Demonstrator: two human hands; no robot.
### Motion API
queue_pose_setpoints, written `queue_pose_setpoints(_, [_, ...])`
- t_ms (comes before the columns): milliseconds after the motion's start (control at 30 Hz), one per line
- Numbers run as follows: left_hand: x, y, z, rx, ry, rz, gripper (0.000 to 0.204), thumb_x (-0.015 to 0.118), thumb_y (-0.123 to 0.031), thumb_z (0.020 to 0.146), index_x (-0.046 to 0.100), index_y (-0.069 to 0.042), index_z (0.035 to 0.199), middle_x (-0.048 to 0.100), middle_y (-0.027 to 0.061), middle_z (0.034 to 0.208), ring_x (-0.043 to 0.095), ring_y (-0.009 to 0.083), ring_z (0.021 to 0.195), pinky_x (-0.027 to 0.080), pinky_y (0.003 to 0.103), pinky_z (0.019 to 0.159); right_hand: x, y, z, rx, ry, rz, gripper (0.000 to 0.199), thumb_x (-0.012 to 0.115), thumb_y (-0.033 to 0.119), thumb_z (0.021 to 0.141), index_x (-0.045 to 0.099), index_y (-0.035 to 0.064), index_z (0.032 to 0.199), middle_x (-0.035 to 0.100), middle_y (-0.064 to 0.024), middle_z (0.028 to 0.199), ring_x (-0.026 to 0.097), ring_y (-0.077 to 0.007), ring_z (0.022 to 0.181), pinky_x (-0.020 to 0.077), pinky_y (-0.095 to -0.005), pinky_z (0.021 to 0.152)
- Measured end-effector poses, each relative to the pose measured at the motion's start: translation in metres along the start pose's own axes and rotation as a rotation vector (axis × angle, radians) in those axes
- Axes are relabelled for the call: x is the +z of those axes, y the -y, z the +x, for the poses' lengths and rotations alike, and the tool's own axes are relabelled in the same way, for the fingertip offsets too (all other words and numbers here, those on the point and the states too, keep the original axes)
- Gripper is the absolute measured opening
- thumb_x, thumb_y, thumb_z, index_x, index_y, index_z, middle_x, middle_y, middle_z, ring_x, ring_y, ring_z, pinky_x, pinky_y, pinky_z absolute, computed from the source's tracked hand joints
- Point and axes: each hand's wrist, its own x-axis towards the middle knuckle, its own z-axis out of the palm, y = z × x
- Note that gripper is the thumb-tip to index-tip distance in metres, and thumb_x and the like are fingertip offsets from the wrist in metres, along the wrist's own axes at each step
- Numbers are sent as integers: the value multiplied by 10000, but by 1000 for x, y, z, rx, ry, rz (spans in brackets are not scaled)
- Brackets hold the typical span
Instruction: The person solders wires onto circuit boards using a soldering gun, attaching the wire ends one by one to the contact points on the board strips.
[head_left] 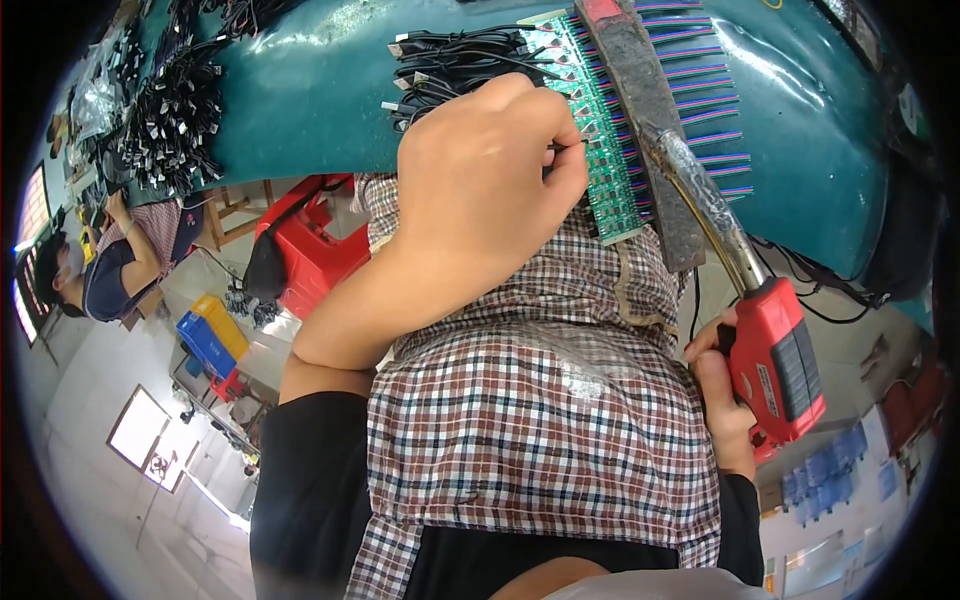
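Note:
My left hand [490, 170] is closed in a pinch over a row of small green circuit boards [612, 175] at the near edge of the teal table [300, 110]. A thin wire shows between its fingertips. Black cables [450, 60] run left from the boards, and striped coloured wires [710, 100] run right. A worn dark bar [640, 90] lies across the boards. My right hand [722, 395] grips the red handle of a soldering tool [785, 360]. Its metal barrel reaches up to the bar beside the boards.
A checked apron [540, 400] covers my lap below the table edge. A heap of black cables [175, 120] lies at the table's far left. Another person [110, 270] sits at the left. A red stool [310, 250] and blue and yellow crates [215, 335] stand on the floor.

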Motion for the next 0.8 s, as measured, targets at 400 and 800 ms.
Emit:
queue_pose_setpoints(400, [3, -4, 1, 6, -11, 73, 114, 737, -54, 715, 635, -101, 728, 594, -10, 699, 611, 127, 595, 459, 270, 530, 5, 2, 1, 185, -17, 116, 112, 605, 57, 931, 548, 17, 1019, 572, -77, 809, 560, -157, 729, 469, -292, 689])
queue_pose_setpoints(800, [5, -7, 2, 2, -9, 104, 125, 735, -62, 707, 621, -112, 719, 582, -9, 695, 615, 136, 593, 458, 286, 529, 5, -3, 2, 169, 10, 107, 110, 585, 12, 918, 512, 30, 998, 552, -85, 802, 547, -161, 729, 466, -291, 688])
